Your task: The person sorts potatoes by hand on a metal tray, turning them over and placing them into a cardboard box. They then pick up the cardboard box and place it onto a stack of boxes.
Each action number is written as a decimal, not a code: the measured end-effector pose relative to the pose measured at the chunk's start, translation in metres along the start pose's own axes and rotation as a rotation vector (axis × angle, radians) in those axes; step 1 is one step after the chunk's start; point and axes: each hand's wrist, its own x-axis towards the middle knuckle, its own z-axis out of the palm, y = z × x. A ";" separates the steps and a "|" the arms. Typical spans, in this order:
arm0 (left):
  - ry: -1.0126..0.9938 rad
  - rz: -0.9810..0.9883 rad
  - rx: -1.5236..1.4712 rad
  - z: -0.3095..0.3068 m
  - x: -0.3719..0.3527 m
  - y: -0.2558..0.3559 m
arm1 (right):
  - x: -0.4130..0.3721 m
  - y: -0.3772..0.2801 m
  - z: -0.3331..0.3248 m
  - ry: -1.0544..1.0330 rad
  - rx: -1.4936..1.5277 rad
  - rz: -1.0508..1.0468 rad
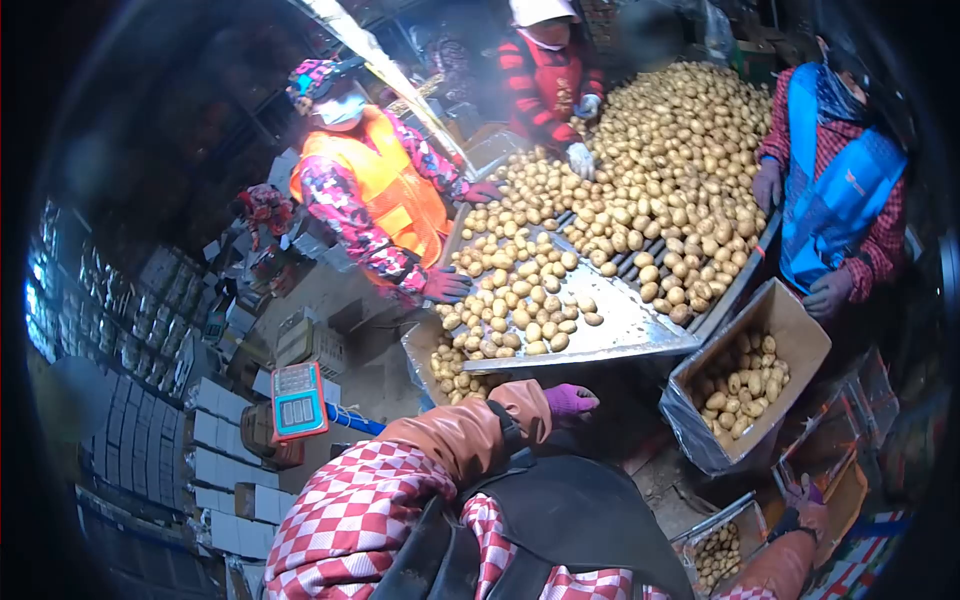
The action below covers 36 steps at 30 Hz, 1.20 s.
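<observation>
– Where is the left hand [572,400]?
– Just under the worktop [640,338] edge, close to the potatoes [520,300]. Its fingers curl in. I cannot tell if it holds anything.
– And the right hand [806,496]?
– Low down, just beside a small box [722,517] with more potatoes in it. I cannot tell if it grips anything.

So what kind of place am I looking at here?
Most likely a potato sorting and packing shed: potatoes heaped on a metal table, gloved workers standing along it, and a cardboard box part-filled beside it.
</observation>
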 end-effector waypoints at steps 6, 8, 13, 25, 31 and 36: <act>0.161 0.078 -0.074 -0.030 -0.035 -0.011 | 0.086 -0.018 0.005 0.149 0.188 0.129; 0.212 0.115 -0.032 -0.061 -0.018 -0.037 | 0.098 -0.022 -0.012 0.175 0.013 0.134; 0.361 0.275 -0.015 -0.104 -0.017 -0.042 | 0.105 -0.049 0.030 0.532 -0.752 -0.322; 0.846 0.846 0.651 -0.271 0.048 -0.016 | -0.050 -0.112 0.510 -0.071 -1.382 -0.209; 0.946 0.829 0.934 -0.234 0.021 0.008 | 0.051 -0.067 0.549 0.381 -1.347 -1.030; 0.762 0.538 0.955 -0.227 0.022 -0.003 | 0.043 -0.073 0.553 0.277 -1.403 -0.800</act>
